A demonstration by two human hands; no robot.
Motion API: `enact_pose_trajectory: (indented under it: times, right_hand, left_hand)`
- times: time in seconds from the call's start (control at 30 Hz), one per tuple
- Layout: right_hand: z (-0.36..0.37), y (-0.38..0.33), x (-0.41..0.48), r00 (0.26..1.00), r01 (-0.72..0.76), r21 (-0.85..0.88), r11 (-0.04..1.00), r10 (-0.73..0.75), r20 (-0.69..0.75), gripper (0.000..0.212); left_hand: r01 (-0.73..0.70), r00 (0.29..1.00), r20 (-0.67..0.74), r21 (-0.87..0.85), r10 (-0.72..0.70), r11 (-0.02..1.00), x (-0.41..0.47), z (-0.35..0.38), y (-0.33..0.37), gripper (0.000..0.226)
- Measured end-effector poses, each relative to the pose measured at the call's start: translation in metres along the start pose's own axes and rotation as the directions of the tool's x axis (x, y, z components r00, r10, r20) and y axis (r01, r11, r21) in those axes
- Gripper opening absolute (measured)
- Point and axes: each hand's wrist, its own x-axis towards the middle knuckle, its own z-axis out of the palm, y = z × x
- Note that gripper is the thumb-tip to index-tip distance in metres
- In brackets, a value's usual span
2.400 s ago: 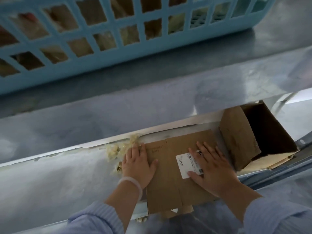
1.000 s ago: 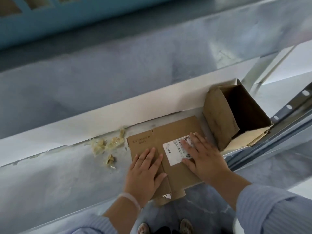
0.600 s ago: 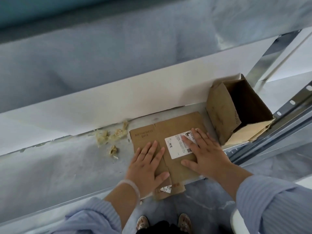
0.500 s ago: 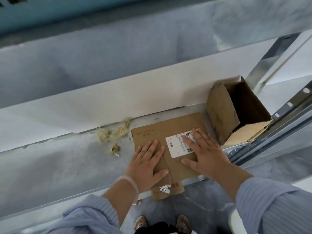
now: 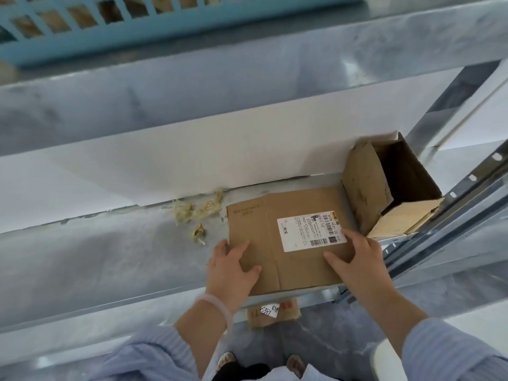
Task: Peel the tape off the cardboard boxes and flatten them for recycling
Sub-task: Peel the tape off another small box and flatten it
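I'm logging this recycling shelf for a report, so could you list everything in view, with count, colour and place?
Flattened box: one, brown, on the shelf, under both hands.
Label: one, white, on the flattened box.
Open box: one, brown, right of the flattened box, still unflattened.
Tape scraps: a few, yellowish, left of the flattened box.
Basket: one, light blue, upper level.
Shelf: one, grey metal.
Left hand: on the flattened box's left edge.
Right hand: on its right part.

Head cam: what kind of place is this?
Probably a storeroom or stockroom. The work surface is a metal shelf on a slotted steel upright, a blue plastic basket sits on the shelf above, and a flattened labelled box lies there.
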Motion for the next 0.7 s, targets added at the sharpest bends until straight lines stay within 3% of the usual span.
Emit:
enact_pose_trajectory:
  times: [0.13,0.4,0.53,0.7]
  right_hand:
    - [-0.012,-0.005,-0.009,0.998,0.004,0.000,1.000,-0.004,-0.059,0.065]
    - [-0.024,-0.018,-0.062,0.977,0.128,0.070,0.989,-0.114,-0.180,0.074]
    - [-0.013,-0.047,-0.091,0.975,0.184,0.011,0.983,-0.181,-0.130,0.065]
    - [0.041,-0.111,-0.144,0.953,0.304,0.016,0.952,-0.304,0.001,0.059]
  left_hand:
    - [0.014,1.000,-0.002,-0.145,-0.014,0.989,0.002,-0.011,0.007,0.056]
    - [-0.199,0.980,-0.056,-0.398,0.193,0.895,-0.026,-0.041,-0.002,0.044]
    - [-0.149,0.988,-0.066,-0.636,0.140,0.757,-0.043,-0.079,-0.032,0.035]
    - [-0.155,0.985,-0.160,-0.695,0.059,0.702,-0.083,-0.152,-0.120,0.034]
